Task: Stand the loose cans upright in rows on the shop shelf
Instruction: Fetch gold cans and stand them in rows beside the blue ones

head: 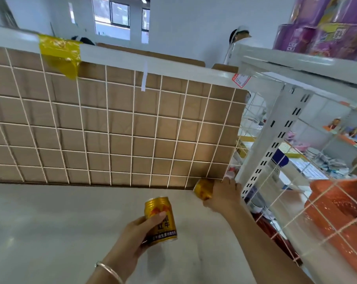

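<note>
A gold can [160, 219] near the lower centre of the frame carries large dark Chinese characters, the lower one reading 牛, above a black band of small characters too blurred to read. A red and white label [240, 79] on the white shelf rail, upper right, has print too small to read.

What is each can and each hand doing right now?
Left hand: closed around a can.
Can in left hand: upright, held up off the shelf.
Right hand: gripping a second can.
Second can: tilted, at the back corner by the wire grid.
Shelf: bare where visible.
</note>
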A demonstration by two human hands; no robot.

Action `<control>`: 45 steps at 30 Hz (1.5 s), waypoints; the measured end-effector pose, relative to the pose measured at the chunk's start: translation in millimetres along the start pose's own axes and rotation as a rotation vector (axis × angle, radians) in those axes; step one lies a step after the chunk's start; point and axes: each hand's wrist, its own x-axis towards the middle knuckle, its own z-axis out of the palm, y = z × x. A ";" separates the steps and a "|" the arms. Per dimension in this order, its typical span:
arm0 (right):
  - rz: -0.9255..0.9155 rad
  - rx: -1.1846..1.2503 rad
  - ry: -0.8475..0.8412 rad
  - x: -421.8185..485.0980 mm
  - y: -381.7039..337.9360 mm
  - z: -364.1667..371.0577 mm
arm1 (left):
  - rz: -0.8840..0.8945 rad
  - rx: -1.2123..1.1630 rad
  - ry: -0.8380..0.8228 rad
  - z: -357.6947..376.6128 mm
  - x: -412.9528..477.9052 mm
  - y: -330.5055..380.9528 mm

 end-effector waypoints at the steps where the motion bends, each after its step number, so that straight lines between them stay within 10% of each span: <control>1: 0.021 0.116 -0.087 -1.1 0.4 -1.5 | 0.002 -0.012 0.016 -1.0 -1.6 -0.9; 5: 0.012 0.875 -0.467 -25.4 -16.3 -4.8 | 0.036 -0.053 0.091 -4.3 -13.1 -3.8; 10: -0.212 1.093 -0.523 -75.3 -75.3 -19.5 | 0.127 -0.127 0.234 -26.2 -38.0 -7.4; 26: -0.672 1.275 -0.796 -228.7 -264.1 -48.3 | 0.367 -0.277 0.537 -185.2 -232.2 -15.5; 39: -0.493 1.670 -1.392 -407.3 -455.8 -58.6 | 0.452 -0.591 0.724 -348.6 -409.2 -23.5; 45: -0.512 1.658 -1.277 -432.5 -513.2 -53.7 | 0.437 -0.591 0.745 -398.1 -440.2 -25.8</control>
